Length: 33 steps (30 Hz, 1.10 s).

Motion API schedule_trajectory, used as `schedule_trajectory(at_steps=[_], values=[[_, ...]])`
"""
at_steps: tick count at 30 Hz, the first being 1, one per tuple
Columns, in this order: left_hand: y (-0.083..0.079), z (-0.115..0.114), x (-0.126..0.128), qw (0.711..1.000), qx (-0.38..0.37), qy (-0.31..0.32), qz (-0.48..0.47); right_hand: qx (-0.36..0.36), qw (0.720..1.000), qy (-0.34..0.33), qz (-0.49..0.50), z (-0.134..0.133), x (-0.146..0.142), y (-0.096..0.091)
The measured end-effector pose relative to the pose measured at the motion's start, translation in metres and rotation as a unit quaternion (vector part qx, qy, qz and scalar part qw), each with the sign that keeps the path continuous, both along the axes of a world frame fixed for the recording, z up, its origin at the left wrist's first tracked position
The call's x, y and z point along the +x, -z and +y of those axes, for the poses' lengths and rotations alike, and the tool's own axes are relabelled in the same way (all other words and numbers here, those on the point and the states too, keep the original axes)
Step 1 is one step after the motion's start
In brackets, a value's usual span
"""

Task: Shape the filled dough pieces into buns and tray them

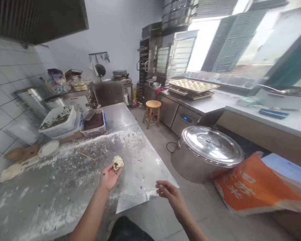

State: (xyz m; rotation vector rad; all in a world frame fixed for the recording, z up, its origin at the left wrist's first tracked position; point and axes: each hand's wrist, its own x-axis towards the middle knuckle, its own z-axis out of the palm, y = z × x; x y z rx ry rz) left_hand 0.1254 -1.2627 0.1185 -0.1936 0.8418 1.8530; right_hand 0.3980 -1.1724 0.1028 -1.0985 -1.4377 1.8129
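Where the floured steel surface (65, 187) ends at its near right corner, the right hand (168, 191) hangs just past the edge over the tiled floor, fingers loosely curled, holding nothing. The left hand (108, 176) is above the surface near that edge, its fingertips gripping a small, lumpy dough ball (117, 162) with dark filling showing. To the right, bare floor runs between the surface and a round, shiny lidded pot (205, 154) beside a crumpled orange sack (251, 187). Along the far left edge stand a white tub of chopped greens (57, 122) and a clear tub of dark paste (94, 123); beyond is a round wooden stool (152, 112).
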Motion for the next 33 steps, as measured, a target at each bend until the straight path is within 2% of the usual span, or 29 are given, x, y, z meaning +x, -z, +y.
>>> schedule_trajectory(at_steps=[4, 7, 13, 18, 21, 23, 26, 28, 31, 33], values=[[-0.010, 0.047, 0.040, 0.999, -0.019, -0.007, 0.031, 0.020, 1.000, -0.024, 0.002, 0.057, 0.031, -0.012], [-0.010, 0.085, 0.061, 0.998, -0.009, -0.021, 0.056, 0.032, 0.998, -0.055, 0.001, 0.101, 0.044, -0.009], [0.003, 0.182, 0.100, 0.999, 0.015, -0.019, 0.033, 0.015, 0.997, -0.066, -0.025, 0.194, 0.094, 0.013], [0.007, 0.268, 0.132, 1.000, -0.014, -0.003, 0.009, -0.045, 0.999, -0.001, -0.025, 0.262, 0.141, 0.027], [0.017, 0.313, 0.145, 0.999, -0.026, 0.012, 0.016, -0.071, 0.997, 0.016, -0.020, 0.299, 0.161, 0.047], [0.028, 0.339, 0.149, 0.999, -0.044, 0.017, 0.016, -0.078, 0.996, 0.000, -0.034, 0.326, 0.167, 0.064], [0.046, 0.368, 0.154, 0.997, -0.075, -0.012, 0.015, -0.068, 0.992, -0.066, -0.079, 0.372, 0.169, 0.081], [0.052, 0.378, 0.160, 0.995, -0.088, -0.055, 0.012, -0.040, 0.986, -0.133, -0.093, 0.406, 0.165, 0.081], [0.048, 0.383, 0.172, 0.987, -0.102, -0.125, -0.011, 0.008, 0.974, -0.217, -0.071, 0.456, 0.148, 0.069], [0.041, 0.383, 0.178, 0.979, -0.113, -0.170, -0.026, 0.026, 0.964, -0.261, -0.048, 0.485, 0.126, 0.062]])
